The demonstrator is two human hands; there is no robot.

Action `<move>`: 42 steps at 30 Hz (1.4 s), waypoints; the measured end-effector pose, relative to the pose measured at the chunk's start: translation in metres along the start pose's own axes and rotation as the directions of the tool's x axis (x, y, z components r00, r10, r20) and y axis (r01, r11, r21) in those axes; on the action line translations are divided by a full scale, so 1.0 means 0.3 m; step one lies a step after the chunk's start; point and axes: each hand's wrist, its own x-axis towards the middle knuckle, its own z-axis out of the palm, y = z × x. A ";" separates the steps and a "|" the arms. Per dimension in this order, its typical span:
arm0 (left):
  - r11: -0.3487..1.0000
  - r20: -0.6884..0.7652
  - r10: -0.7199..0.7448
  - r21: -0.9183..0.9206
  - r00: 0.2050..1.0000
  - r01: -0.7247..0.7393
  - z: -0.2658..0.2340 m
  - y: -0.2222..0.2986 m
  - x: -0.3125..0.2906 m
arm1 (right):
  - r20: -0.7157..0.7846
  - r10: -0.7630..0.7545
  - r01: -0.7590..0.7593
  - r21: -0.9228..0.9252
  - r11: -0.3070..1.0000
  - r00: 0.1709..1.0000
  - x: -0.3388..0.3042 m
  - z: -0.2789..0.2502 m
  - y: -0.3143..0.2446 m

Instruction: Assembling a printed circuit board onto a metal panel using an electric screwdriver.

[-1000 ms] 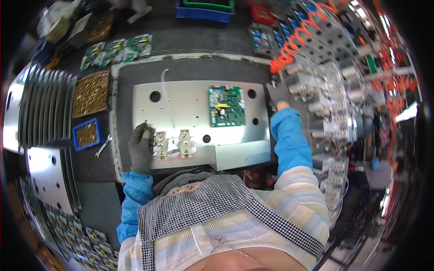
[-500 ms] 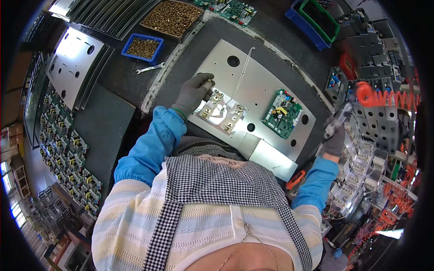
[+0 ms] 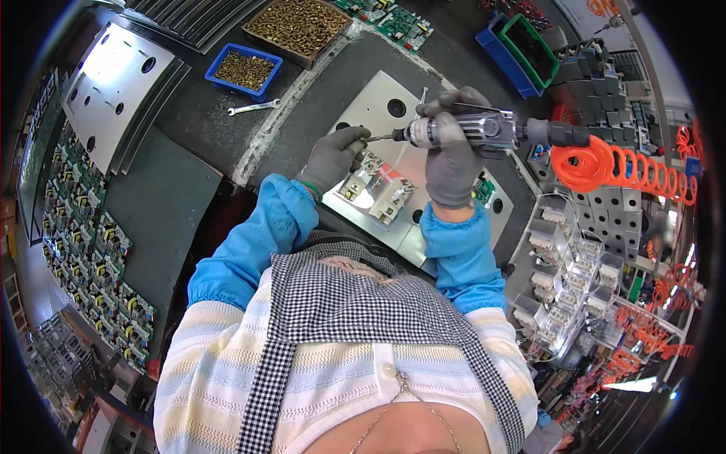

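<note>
My right hand (image 3: 454,166), in a grey glove, is wrapped round a pneumatic screwdriver (image 3: 485,130) lying almost level above the panel. Its bit points left and reaches the fingertips of my gloved left hand (image 3: 331,159). Those fingers are pinched together; something small may be between them at the bit's tip, too small to name. Below lies a silver metal panel (image 3: 384,89) with round holes. A clear plate with metal terminals (image 3: 378,189) sits on it beside my left hand. The green circuit board (image 3: 484,188) is mostly hidden behind my right hand.
Brass-coloured screws fill a blue tray (image 3: 261,92) and a brown box (image 3: 301,62) at the far left. A wrench (image 3: 254,107) lies nearby. Stacked metal panels (image 3: 113,83) and several circuit boards (image 3: 98,265) stand left. An orange coiled hose (image 3: 590,160) trails right from the screwdriver.
My right hand has brought the screwdriver from the far right to the left, over the panel, until its bit meets my left fingertips. My left hand has stayed nearly in place.
</note>
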 end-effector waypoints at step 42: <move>1.000 -0.222 -0.006 -0.015 0.975 0.003 0.025 0.051 -0.008 | -0.083 0.051 -0.048 0.031 0.998 0.995 -0.015 0.016 0.082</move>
